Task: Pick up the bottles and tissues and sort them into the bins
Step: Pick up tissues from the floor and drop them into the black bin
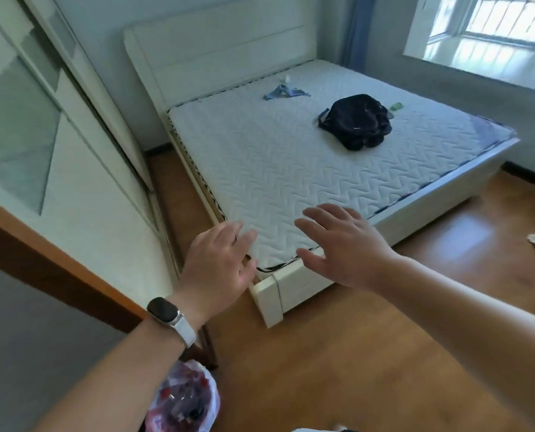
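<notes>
Daylight floods a bedroom from a barred window [493, 20] at upper right.
The panes are blown out to white, glare sheens the wooden floor [459, 241], the mattress [291, 169] is evenly lit, and wide-angle distortion bends straight lines at the edges; detail is slightly soft.

**My arms and hands: what is worn**

Left hand [221, 260]: bare, no rings that I can make out. On its wrist, my smartwatch [164, 310] with a dark, rounded-rectangle face, a silver-grey case and a pale grey band [187, 334]. Right hand [344, 244]: bare, nothing worn. Both my forearms bare, no sleeves in view.
</notes>
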### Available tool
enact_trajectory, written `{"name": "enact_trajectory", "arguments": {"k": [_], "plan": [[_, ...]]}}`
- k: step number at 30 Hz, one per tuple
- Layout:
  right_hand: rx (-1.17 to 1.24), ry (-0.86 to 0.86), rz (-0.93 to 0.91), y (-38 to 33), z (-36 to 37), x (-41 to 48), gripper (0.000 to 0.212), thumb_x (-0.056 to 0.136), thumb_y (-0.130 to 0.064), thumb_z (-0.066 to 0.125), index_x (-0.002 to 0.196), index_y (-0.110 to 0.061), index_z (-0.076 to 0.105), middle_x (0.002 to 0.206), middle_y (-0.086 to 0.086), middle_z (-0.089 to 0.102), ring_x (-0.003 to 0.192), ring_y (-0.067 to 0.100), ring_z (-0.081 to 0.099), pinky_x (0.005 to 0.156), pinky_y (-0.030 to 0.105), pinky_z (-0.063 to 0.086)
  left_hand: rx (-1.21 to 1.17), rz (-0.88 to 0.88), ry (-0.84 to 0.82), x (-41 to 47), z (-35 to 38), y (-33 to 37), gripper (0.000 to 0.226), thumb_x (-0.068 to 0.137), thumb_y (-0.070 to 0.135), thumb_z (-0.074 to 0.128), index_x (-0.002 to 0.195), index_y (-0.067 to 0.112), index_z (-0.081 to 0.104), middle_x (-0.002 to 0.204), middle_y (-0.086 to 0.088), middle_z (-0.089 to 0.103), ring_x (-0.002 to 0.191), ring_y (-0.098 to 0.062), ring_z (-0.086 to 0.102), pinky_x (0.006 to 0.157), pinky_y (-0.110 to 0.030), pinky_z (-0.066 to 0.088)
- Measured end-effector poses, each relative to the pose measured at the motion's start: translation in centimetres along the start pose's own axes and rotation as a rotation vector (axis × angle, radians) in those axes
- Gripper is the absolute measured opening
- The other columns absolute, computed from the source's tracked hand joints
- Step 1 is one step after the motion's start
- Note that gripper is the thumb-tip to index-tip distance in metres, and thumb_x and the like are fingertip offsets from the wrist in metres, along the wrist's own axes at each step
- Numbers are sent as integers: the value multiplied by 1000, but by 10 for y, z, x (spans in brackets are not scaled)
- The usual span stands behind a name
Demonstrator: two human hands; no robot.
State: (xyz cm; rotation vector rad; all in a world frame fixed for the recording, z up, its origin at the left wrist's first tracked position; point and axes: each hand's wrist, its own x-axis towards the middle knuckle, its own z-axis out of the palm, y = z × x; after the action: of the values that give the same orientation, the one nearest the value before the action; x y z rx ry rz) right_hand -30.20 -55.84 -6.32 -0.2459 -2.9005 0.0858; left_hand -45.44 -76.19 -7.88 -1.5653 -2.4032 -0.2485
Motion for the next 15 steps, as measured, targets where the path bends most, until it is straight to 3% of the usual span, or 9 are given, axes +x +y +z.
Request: {"name": "enact_trajectory", "arguments": {"k": [11, 15], "plan": [[-54, 23, 328, 169, -20, -78, 49, 89, -50, 41, 127, -23, 54, 134, 1, 53, 126, 25, 46, 101, 43, 39, -110, 308, 20, 157, 60, 128, 42, 87, 35, 63, 125, 18, 59, 127, -8, 57, 118, -29, 53, 90, -47, 46], [-62, 19, 447, 210, -14, -92, 50, 88, -50, 42, 125, -20, 56, 131, 3, 55, 123, 27, 48, 97, 44, 42, -166, 400, 7, 207, 86, 156, 43, 89, 39, 49, 125, 19, 59, 129, -8, 58, 119, -30, 53, 91, -48, 46]]}}
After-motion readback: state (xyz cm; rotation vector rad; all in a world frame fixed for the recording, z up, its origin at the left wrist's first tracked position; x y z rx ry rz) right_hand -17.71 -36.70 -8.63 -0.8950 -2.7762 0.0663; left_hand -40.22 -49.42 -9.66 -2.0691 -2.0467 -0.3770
